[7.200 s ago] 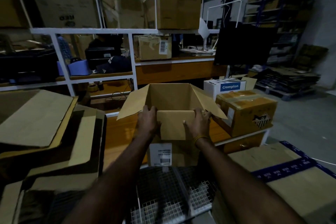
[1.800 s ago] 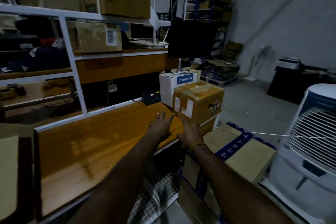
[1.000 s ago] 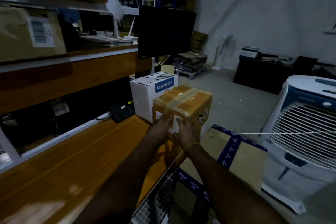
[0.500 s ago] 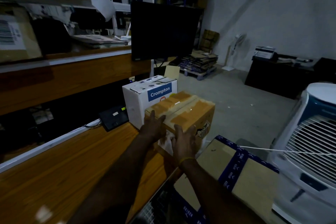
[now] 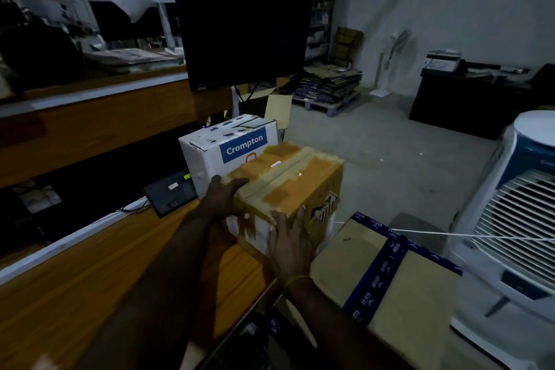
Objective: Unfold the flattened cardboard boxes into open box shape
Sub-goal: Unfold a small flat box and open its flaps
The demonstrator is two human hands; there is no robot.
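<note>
Your surfaces, as lit:
- Sealed box [image 5: 288, 186]: matt brown cardboard, glossy tan tape strips on top, white paper label on its near face.
- Crompton box [image 5: 231, 147], at 11 o'clock from it: white printed card, slight sheen.
- Bench top [image 5: 90, 288]: orange wood, varnished, reflective.
- Flat carton [image 5: 387, 273], at 4 o'clock: matt cardboard, blue printed tape.
- Air cooler [image 5: 519, 219]: smooth white plastic, slatted.
- Monitor [image 5: 243, 33]: dark, matt.

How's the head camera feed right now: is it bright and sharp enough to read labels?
Head view: dim and underexposed, shelves at left nearly black; the Crompton box label reads clearly; the taped cardboard box under the left hand and right hand is fairly sharp; edges blur, wide-angle bending near the air cooler.
</note>
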